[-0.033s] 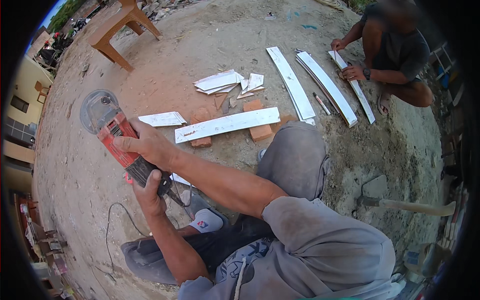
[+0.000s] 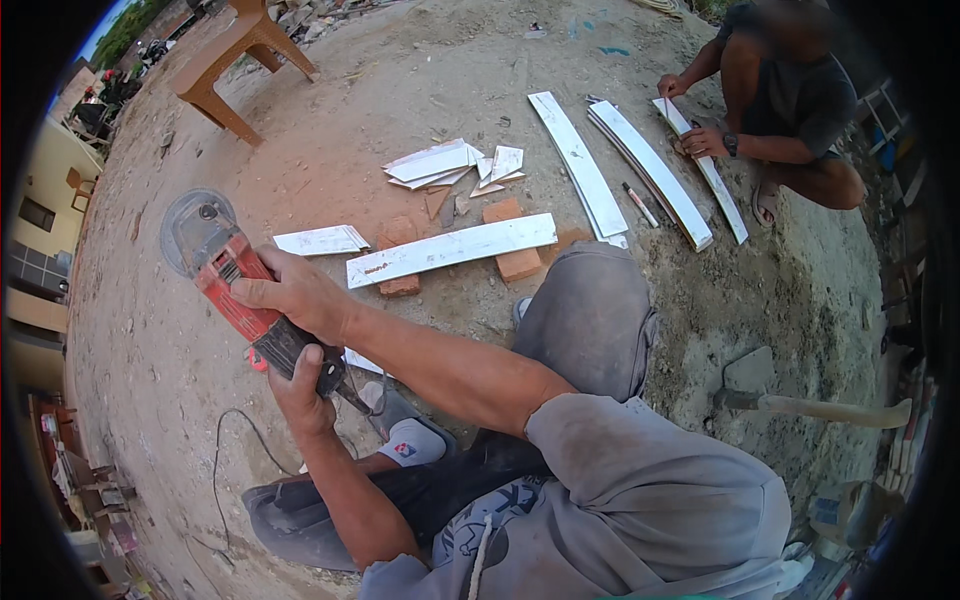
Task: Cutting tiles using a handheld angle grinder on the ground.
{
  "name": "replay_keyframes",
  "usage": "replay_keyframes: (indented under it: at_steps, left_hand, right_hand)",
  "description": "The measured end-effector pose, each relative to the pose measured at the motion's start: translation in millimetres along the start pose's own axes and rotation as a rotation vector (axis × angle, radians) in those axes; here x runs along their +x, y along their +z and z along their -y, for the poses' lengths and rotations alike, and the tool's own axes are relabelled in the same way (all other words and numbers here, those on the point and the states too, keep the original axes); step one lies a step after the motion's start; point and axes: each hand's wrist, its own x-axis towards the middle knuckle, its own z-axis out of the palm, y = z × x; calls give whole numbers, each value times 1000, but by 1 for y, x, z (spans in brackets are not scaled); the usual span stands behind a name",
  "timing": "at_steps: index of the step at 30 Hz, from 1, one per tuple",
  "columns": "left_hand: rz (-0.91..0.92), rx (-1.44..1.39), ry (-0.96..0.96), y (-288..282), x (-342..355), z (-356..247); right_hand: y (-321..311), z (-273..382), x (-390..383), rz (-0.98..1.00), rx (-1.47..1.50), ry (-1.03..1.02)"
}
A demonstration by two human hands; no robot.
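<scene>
- Sandy, dusty ground fills most of the frame, with a pale yellow building point(image 2: 52, 185) at the left edge and a brown plastic chair point(image 2: 228, 72) at the upper left.
- Left of centre, both hands carry a red-and-black angle grinder point(image 2: 258, 318) with a round grey disc point(image 2: 183, 232) pointing to the upper left. Whether the disc is turning cannot be told.
- The right hand point(image 2: 305, 295) is wrapped around the red front body, thumb across the top; its fingertips are mostly hidden. The left hand point(image 2: 300, 388) is closed around the black rear end, near a thin black cable point(image 2: 217, 455).
- Just above the centre, a long white flat strip point(image 2: 455, 250) lies across orange-red bricks point(image 2: 518, 264), in one piece; the disc is well apart from it.
- As far as can be judged, some cutting is done: short white pieces with slanted ends point(image 2: 318, 241) lie left of the strip, and a heap of pointed white offcuts point(image 2: 432, 162) lies above it.
- Long white strips point(image 2: 655, 165) at the upper right look uncut so far. Beside them, a crouching co-worker's hand point(image 2: 706, 142) presses on a narrow white strip point(image 2: 722, 190), so measuring or marking seems unfinished.
</scene>
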Motion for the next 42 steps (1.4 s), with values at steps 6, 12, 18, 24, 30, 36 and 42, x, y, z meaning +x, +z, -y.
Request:
replay_keyframes:
  at_steps: [6,12,18,24,30,36,42]
  left_hand:
    - [-94,72,-6,20,5,17]
    - [-128,265,-6,48,9,20]
    - [-133,378,-49,52,7,41]
    - [-188,427,-141,52,1,45]
    - [-169,262,-153,28,7,61]
    - [-61,-12,-118,13,8,45]
    - [333,-374,-100,14,13,34]
  right_hand:
    - [-27,-7,-3,120,218,166]
    - [-59,-19,-12,11,545,364]
    - [-72,-30,-20,-96,687,470]
    - [-74,-51,-25,-134,624,477]
    - [-67,-82,-10,-100,438,562]
    - [-47,-49,-16,36,224,471]
    - [-65,-17,-27,386,95,551]
